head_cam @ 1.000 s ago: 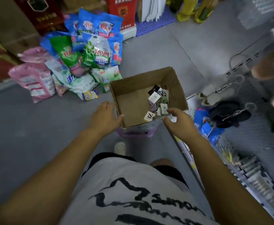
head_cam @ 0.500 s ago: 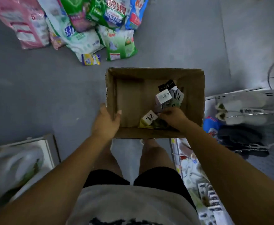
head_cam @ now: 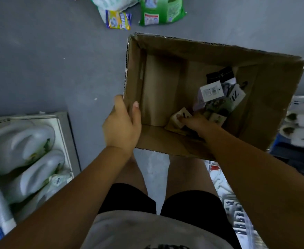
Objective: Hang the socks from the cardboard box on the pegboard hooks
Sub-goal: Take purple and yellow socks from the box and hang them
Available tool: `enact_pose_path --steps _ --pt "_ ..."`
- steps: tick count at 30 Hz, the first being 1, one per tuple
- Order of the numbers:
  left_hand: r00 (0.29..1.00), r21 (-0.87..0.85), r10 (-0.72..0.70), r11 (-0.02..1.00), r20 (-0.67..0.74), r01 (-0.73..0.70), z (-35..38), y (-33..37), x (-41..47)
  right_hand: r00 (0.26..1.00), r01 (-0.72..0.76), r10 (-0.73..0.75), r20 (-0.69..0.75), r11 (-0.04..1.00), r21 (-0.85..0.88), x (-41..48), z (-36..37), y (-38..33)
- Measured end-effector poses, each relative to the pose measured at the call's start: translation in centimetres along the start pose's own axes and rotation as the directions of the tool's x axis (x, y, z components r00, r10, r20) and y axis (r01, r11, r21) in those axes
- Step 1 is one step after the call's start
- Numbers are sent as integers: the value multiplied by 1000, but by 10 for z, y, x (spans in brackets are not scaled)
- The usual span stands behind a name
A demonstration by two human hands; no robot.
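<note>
1. The cardboard box [head_cam: 165, 45] is open at the top, in front of the person's knees and over the grey floor [head_cam: 48, 60]. What carries it is hidden.
2. The left hand [head_cam: 122, 123] has its grip closed round the box's left wall, close to the near corner. The thumb lies inside the wall and the fingers outside.
3. The right hand [head_cam: 196, 123] is down inside the box by the near wall, fingertips on a beige sock card [head_cam: 184, 112]. I cannot tell whether the grip pinches the card or only touches it.
4. The socks [head_cam: 217, 94] lie in a small heap of carded pairs on the right half of the box bottom, just beyond the right hand. They are black, lilac and dark green, with white labels tilted at odd angles.
5. A green bag [head_cam: 162, 11] and a yellow-blue sachet [head_cam: 118, 19] lie on the floor beyond the box.
6. White bottles [head_cam: 21, 141] lie side by side on a shelf [head_cam: 65, 123] at the left.
</note>
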State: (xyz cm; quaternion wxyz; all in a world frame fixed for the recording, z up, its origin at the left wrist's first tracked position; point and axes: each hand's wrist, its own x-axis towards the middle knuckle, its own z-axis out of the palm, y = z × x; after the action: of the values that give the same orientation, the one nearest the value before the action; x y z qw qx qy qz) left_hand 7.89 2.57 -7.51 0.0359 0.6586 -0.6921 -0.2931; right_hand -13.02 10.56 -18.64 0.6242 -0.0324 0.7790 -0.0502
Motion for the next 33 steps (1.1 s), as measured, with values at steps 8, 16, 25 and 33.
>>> enact_pose_path --steps 8,16,25,33 --pt "1000 6 22 1000 12 -22 0 -3 1 960 229 -240 -148 970 -87 -7 -6 -7" --pt "1000 30 29 999 2 -29 -1 -2 1 826 312 -323 -462 944 -102 -2 -58 -30" --pt "1000 41 24 999 15 -25 0 -2 2 821 227 -255 -511 967 -117 10 -60 -38" --pt "999 61 19 998 42 -22 -3 1 3 858 142 -177 -483 984 -108 8 -68 -40"
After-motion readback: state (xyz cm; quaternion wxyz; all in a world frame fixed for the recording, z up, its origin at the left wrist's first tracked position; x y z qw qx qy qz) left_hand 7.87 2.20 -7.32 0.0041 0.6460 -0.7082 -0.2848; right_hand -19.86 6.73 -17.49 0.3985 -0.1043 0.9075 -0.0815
